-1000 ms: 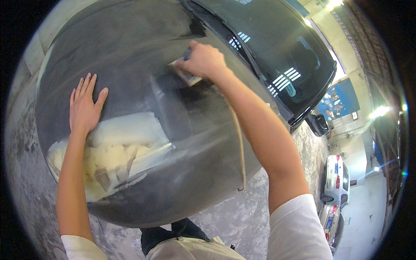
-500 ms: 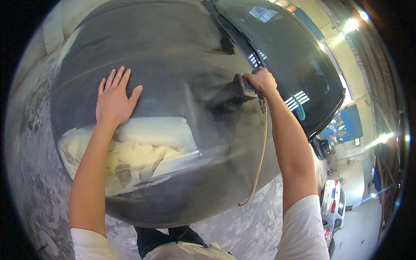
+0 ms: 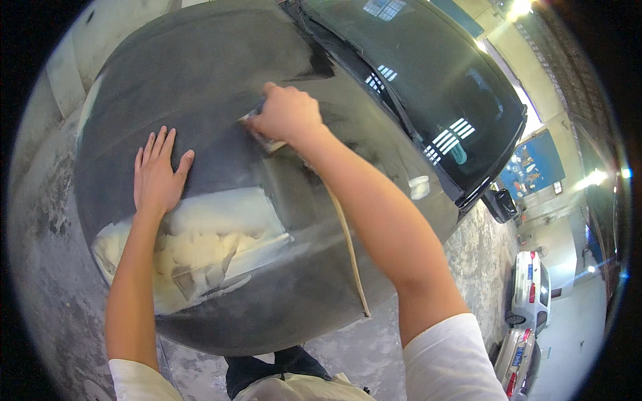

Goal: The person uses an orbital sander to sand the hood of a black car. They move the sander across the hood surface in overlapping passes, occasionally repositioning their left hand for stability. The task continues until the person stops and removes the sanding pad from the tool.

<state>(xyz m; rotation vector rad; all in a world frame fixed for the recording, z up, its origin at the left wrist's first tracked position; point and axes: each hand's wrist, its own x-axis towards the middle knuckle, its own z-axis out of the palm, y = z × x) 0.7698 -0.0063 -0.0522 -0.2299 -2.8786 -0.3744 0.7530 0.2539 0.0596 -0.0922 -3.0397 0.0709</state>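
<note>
A dark, dull car hood [image 3: 200, 60] spreads out in front of me. My left hand [image 3: 159, 175] lies flat on it, fingers stretched out, holding nothing. Just below that hand is a pale patch of body filler [image 3: 227, 208], white at the top and yellowish lower down. Around the middle of the hood, my right hand [image 3: 289, 117] is closed over an air sander [image 3: 269, 143], which rests on the surface. The hand hides most of the tool. A tan air hose [image 3: 349, 244] trails from it under my right forearm toward the hood's near edge.
The dark windshield [image 3: 435, 80] rises at the right behind the hood, with a side mirror [image 3: 500, 204] beyond. A small white patch [image 3: 419, 188] marks the hood's right part. White cars [image 3: 530, 294] and a blue board [image 3: 533, 162] stand farther right.
My right hand has swept the sander left, from beside the windshield to the middle of the hood, and the hose has followed. My left hand still lies flat. The view has shifted slightly.
</note>
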